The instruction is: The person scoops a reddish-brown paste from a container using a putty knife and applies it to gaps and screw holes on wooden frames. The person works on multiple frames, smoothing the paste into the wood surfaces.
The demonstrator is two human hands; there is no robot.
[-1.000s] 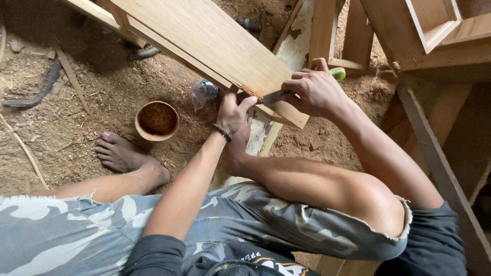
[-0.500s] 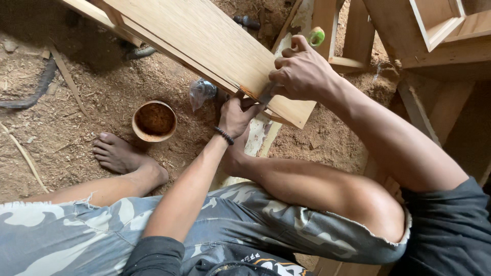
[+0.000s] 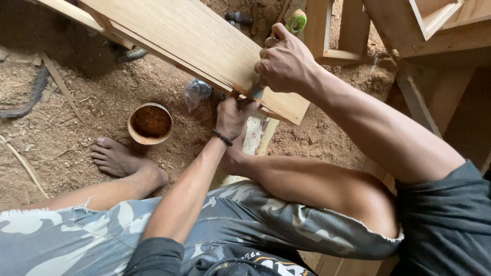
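A light wooden panel (image 3: 194, 41) slants across the top of the view above a sawdust-covered floor. My right hand (image 3: 284, 64) is closed around a tool with a green handle end (image 3: 296, 21); its metal blade (image 3: 257, 92) meets the panel's near edge. My left hand (image 3: 232, 115), with a dark bead bracelet at the wrist, grips that same edge from below, right beside the blade. I sit low with my knees bent, in camouflage shorts.
A small round brown bowl (image 3: 150, 122) of reddish-brown paste sits on the sawdust by my bare foot (image 3: 120, 158). A crumpled clear plastic bag (image 3: 196, 92) lies under the panel. Wooden frame pieces (image 3: 429, 30) stand at the right. Dark tool (image 3: 239, 18) lies behind.
My right hand with the tool has moved up and left along the panel's edge. My left hand stays on the edge beneath it.
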